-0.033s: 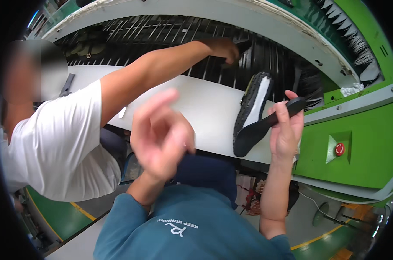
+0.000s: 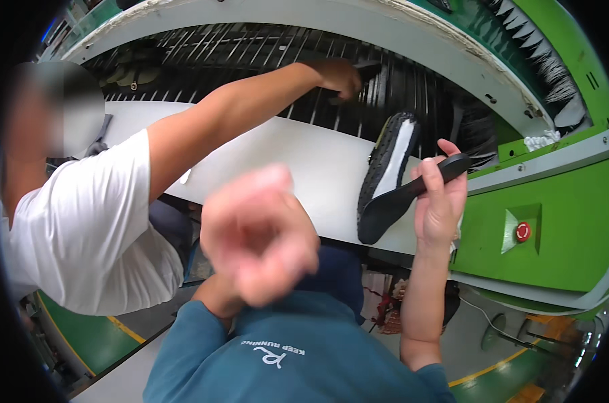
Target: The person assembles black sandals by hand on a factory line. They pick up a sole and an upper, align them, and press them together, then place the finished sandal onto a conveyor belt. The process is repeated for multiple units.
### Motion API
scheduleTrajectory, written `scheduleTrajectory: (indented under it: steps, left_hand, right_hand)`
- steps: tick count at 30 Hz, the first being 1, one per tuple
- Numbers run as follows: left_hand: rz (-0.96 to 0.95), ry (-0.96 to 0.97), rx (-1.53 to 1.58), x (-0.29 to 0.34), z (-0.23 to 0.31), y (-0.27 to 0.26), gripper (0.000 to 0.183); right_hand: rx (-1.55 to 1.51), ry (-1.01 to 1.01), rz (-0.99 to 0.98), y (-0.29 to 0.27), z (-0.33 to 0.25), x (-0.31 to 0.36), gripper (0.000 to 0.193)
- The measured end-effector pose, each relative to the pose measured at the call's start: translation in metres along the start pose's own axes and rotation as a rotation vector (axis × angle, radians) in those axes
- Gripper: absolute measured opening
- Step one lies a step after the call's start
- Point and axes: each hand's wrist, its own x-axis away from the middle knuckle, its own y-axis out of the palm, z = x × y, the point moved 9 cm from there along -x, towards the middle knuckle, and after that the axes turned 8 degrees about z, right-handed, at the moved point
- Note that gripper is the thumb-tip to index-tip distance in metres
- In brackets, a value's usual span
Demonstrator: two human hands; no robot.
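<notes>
In my right hand [image 2: 441, 201] is a flat black insole [image 2: 381, 213], gripped between thumb and fingers near one end, its broad end hanging out to the left. Just behind it a shoe [image 2: 390, 153] with a black lugged sole and a white strip lies tipped on its side, partly covered by the insole. My left hand [image 2: 261, 235] is raised close to the camera over the front edge of the white table [image 2: 284, 151]. Its fingers look curled but are smeared by motion, so whether it holds anything cannot be made out.
A co-worker's arm [image 2: 230, 101] in a white sleeve reaches across from the left; that hand [image 2: 340, 77] is at a dark object over the metal rollers [image 2: 251, 50]. At the right stands a green machine [image 2: 493, 252] with a red button [image 2: 523, 232]. Dark shoes [image 2: 135, 75] sit far left.
My left hand has swung lower and its fingers have turned toward the camera. The co-worker's hand has shifted slightly left. My right hand keeps its hold on the insole.
</notes>
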Motion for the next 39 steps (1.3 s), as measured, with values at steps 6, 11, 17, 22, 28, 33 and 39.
scheduleTrajectory:
  steps: [6, 11, 17, 22, 28, 33, 39]
  left_hand:
    - [-0.352, 0.123, 0.018, -0.024, 0.075, 0.072, 0.056]
    - [-0.262, -0.033, -0.353, -0.044, 0.027, 0.068, 0.054]
    - [-0.409, -0.302, -0.643, -0.018, -0.172, 0.047, 0.038]
    - [-0.2, -0.389, -0.345, -0.03, -0.171, 0.039, 0.042]
    - [0.036, -0.338, -0.509, -0.05, -0.281, 0.015, 0.091]
    - [-0.039, -0.574, -0.013, -0.035, -0.341, 0.047, 0.078]
    - [0.011, -0.138, -0.245, -0.064, -0.214, 0.052, 0.065]
  right_hand:
    - [0.082, -0.087, -0.06, 0.013, -0.014, 0.005, 0.056]
    - [0.132, -0.1, -0.047, 0.016, -0.005, 0.0, 0.055]
    - [0.183, -0.153, -0.031, 0.015, -0.02, 0.006, 0.054]
    - [0.261, -0.249, -0.017, 0.004, -0.026, 0.011, 0.053]
    - [0.276, -0.308, -0.074, 0.019, -0.009, 0.018, 0.052]
    - [0.291, -0.278, -0.148, 0.034, -0.013, 0.023, 0.046]
    - [0.429, -0.338, -0.027, 0.024, -0.038, 0.032, 0.043]
